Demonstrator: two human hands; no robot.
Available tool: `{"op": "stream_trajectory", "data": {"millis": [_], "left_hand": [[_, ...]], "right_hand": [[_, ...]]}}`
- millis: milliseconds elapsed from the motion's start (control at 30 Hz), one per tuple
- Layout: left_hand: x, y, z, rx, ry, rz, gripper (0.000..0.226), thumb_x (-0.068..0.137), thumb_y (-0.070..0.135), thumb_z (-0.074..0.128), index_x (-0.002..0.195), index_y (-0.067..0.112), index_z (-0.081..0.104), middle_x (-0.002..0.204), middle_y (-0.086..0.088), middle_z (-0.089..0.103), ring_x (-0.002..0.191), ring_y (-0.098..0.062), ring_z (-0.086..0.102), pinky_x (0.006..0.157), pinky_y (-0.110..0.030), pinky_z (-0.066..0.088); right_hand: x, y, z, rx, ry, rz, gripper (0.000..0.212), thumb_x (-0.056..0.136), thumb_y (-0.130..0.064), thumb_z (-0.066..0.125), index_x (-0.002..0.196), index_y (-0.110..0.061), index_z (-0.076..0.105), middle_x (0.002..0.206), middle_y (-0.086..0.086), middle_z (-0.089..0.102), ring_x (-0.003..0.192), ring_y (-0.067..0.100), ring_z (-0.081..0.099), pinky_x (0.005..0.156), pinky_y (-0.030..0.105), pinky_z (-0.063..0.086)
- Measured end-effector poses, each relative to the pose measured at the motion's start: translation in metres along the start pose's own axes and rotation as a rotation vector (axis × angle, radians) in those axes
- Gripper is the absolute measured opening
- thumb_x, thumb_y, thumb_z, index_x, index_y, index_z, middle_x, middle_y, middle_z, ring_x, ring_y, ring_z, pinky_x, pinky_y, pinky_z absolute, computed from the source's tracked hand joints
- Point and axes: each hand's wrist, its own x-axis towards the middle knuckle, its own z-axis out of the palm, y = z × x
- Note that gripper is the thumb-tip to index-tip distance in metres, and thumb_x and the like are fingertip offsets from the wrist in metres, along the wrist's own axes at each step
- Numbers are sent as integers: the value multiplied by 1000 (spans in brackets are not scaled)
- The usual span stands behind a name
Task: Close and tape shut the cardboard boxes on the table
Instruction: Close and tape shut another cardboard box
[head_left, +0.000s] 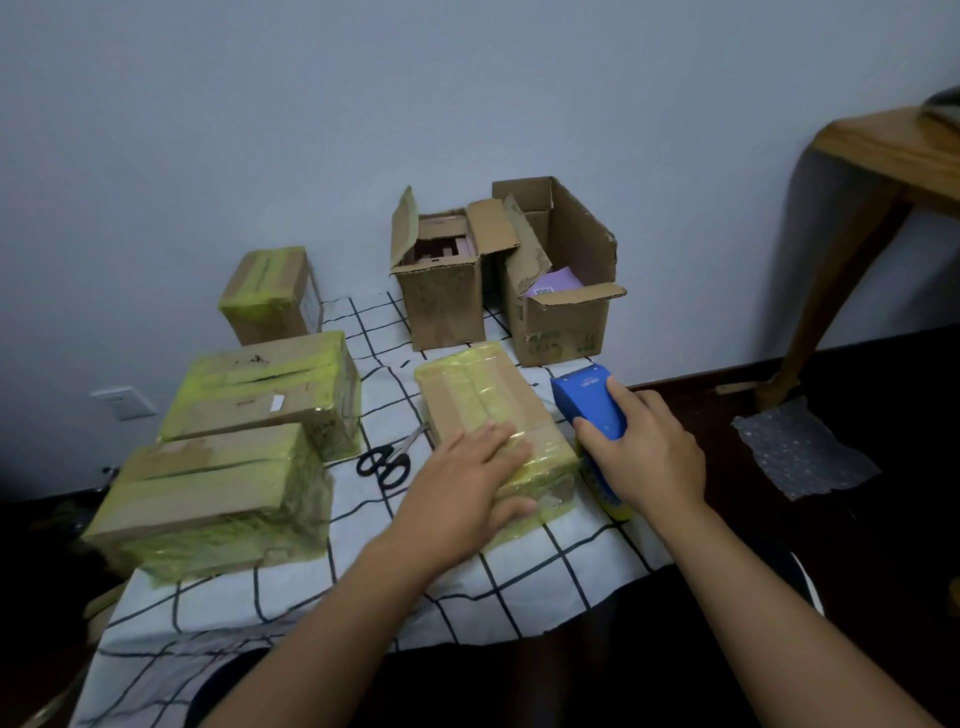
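Observation:
A closed cardboard box (483, 400) wrapped in yellow tape lies in the middle of the checked tablecloth (519, 582). My left hand (467, 478) presses flat on its near end, fingers spread. My right hand (644, 447) grips a blue tape dispenser (589, 402) held against the box's right side, with the yellow tape roll (605, 496) below the palm. Two open boxes stand at the back, a narrow one (441, 296) and a wider one (566, 317) with a purple item inside.
Three taped boxes sit to the left: a small one (270, 296) at the back, a middle one (265, 395) and a near one (208, 499). Black scissors (387, 460) lie between the boxes. A wooden table (883, 171) and bubble wrap (800, 447) are on the right.

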Motion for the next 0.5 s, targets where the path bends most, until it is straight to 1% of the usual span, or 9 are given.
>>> {"op": "stream_trajectory", "data": {"millis": [33, 67, 133, 167, 233, 300, 400, 433, 500], "left_hand": [[-3, -2, 8, 26, 29, 6, 62, 98, 57, 42, 153, 32, 29, 163, 6, 19, 151, -14, 10, 120, -32, 1], [-4, -5, 13, 30, 69, 14, 57, 100, 52, 39, 153, 31, 30, 163, 5, 21, 151, -15, 10, 119, -32, -1], [-5, -13, 16, 58, 153, 68, 53, 100, 49, 32, 148, 28, 42, 158, 2, 34, 149, -22, 23, 119, -37, 6], [-5, -17, 17, 79, 171, 87, 55, 98, 48, 28, 145, 26, 47, 154, 1, 40, 146, -25, 30, 117, -40, 11], [-4, -26, 20, 135, 167, 110, 55, 98, 46, 28, 143, 24, 49, 149, 0, 48, 140, -26, 41, 116, -44, 23], [-6, -29, 23, 191, 222, 150, 49, 98, 42, 34, 140, 24, 53, 142, 1, 55, 133, -27, 51, 110, -48, 35], [0, -33, 25, 248, 372, 222, 44, 97, 30, 40, 137, 23, 57, 138, 3, 59, 129, -25, 54, 110, -42, 35], [1, -33, 26, 246, 416, 238, 42, 96, 25, 45, 136, 22, 58, 136, 3, 61, 127, -25, 56, 109, -38, 36], [5, -33, 30, 220, 478, 263, 44, 90, 13, 64, 133, 19, 61, 133, 2, 63, 124, -24, 58, 106, -35, 35]], "right_hand": [[0, -1, -1, 0, -5, 1, 66, 93, -61, 49, 151, -32, 34, 137, -2, 46, 112, 30, 56, 86, 38, 44], [1, -1, -1, 0, -9, -1, 66, 93, -60, 49, 151, -32, 34, 136, -2, 46, 111, 30, 56, 84, 37, 43], [1, -2, -2, -5, -13, -4, 66, 94, -61, 48, 151, -31, 34, 136, -1, 47, 111, 30, 57, 81, 36, 42], [1, -2, -2, -8, -14, -2, 67, 93, -61, 48, 152, -32, 33, 137, -1, 47, 111, 30, 57, 80, 36, 41], [1, 0, -1, -6, -12, 4, 67, 93, -62, 48, 152, -32, 33, 137, -1, 46, 111, 31, 57, 80, 36, 41], [0, 0, -1, -7, -8, 4, 68, 93, -62, 48, 153, -32, 33, 138, -2, 46, 112, 31, 56, 81, 37, 42], [-1, 1, 0, -13, 0, 4, 68, 93, -62, 48, 153, -32, 32, 138, -2, 46, 113, 30, 56, 84, 38, 44], [0, 1, 1, -13, 3, 5, 68, 93, -62, 48, 153, -32, 32, 138, -2, 46, 113, 30, 56, 84, 38, 43], [1, 2, 2, -10, 11, 6, 68, 93, -62, 49, 153, -32, 33, 137, -3, 46, 113, 29, 56, 84, 37, 43]]}}
